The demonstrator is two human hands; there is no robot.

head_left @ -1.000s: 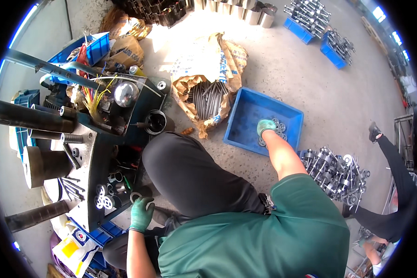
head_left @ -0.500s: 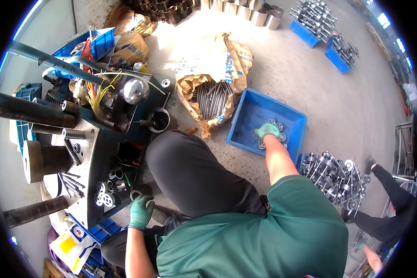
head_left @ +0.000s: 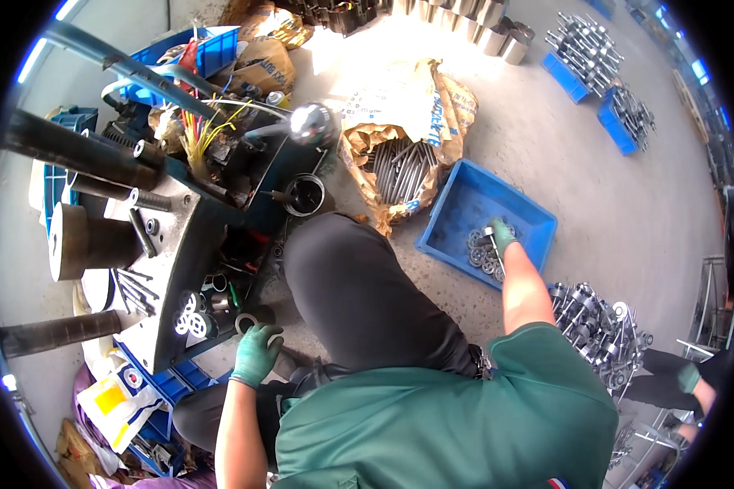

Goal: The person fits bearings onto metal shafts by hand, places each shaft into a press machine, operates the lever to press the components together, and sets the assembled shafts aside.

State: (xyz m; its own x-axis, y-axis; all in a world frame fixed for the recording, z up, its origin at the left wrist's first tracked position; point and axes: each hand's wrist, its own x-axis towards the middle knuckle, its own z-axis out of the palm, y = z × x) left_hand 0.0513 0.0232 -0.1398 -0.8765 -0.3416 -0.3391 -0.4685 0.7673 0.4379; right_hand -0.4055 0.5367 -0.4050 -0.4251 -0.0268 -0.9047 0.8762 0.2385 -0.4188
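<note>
My right hand (head_left: 505, 233), in a green glove, is inside a blue plastic bin (head_left: 442, 191). Its fingers are closed on a metal rod with a round piece (head_left: 489, 232) at one end, partly hidden by the hand. Under it, several round metal wheel-like parts (head_left: 486, 259) lie in the bin's near part. My left hand (head_left: 258, 356), gloved too, hangs low beside the metal workbench (head_left: 159, 318). Its thumb and fingers are loosely curved and apart, with nothing seen between them. A short dark tube with a pale ring-shaped end (head_left: 246, 323) is close to its fingertips.
A torn paper sack (head_left: 400, 106) of metal rods (head_left: 402, 169) stands left of the bin. At right is a heap of assembled wheels and shafts (head_left: 595, 326). A can (head_left: 308, 196) stands by the bench. Another person's arm (head_left: 697, 387) shows at far right.
My right hand has drawn up from the round parts and now shows a rod with a round piece. The whole view has shifted; my left hand keeps its place near the tube.
</note>
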